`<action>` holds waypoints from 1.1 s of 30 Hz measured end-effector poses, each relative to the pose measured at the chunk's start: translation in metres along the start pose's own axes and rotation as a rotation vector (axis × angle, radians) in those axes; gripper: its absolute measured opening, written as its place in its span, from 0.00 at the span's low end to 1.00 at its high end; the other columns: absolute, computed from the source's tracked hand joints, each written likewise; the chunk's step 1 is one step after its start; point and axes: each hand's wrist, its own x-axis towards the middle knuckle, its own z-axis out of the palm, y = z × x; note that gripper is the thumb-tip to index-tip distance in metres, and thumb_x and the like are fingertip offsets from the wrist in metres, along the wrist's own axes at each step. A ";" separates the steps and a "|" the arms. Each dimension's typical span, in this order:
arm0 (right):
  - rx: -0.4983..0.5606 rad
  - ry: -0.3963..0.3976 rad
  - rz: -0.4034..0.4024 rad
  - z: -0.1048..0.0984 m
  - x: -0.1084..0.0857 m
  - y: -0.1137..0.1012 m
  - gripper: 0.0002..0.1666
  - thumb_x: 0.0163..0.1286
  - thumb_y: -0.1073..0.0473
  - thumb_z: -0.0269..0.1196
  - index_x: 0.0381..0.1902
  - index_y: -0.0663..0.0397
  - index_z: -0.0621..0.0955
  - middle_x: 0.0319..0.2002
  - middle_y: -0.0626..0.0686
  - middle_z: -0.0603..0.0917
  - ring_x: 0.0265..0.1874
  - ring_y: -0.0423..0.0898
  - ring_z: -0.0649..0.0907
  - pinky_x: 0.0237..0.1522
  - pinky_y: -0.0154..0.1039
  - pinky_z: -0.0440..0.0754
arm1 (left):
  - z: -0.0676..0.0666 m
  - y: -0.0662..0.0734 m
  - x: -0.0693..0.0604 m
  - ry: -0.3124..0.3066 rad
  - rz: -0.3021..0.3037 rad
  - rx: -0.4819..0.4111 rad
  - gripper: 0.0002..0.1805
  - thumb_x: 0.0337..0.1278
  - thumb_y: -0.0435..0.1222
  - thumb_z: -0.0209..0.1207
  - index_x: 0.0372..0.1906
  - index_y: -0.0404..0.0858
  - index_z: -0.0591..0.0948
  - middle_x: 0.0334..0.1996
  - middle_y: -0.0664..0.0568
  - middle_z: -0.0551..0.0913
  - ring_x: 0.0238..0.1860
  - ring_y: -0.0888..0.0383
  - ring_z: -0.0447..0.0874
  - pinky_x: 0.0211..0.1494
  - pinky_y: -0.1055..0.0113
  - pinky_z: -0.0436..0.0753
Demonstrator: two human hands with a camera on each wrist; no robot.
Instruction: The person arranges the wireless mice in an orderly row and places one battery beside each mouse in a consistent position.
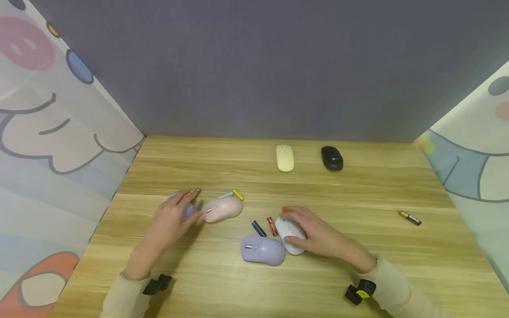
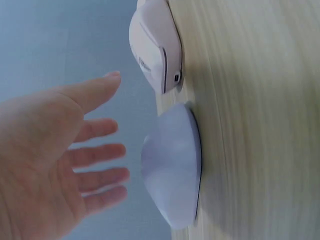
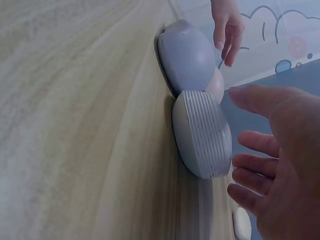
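My left hand hovers with spread fingers above a lavender mouse, which it partly hides; the left wrist view shows a gap between the fingers and that mouse. A pink mouse lies just right of it. On the right, my other hand is over a white mouse; in the right wrist view its relaxed fingers stand beside the ribbed side of that mouse without gripping. Another lavender mouse lies against the white one.
A yellow mouse and a black mouse lie at the back. Near the middle are a red battery, a blue-black battery and a yellow battery. Another battery lies far right. A grey panel stands behind.
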 end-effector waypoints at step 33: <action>-0.019 -0.062 0.002 0.006 -0.001 0.000 0.29 0.72 0.45 0.68 0.65 0.50 0.78 0.73 0.56 0.72 0.72 0.56 0.71 0.70 0.58 0.76 | -0.010 -0.018 -0.012 -0.200 -0.447 -0.100 0.36 0.66 0.40 0.66 0.67 0.21 0.66 0.65 0.15 0.63 0.56 0.19 0.73 0.50 0.30 0.84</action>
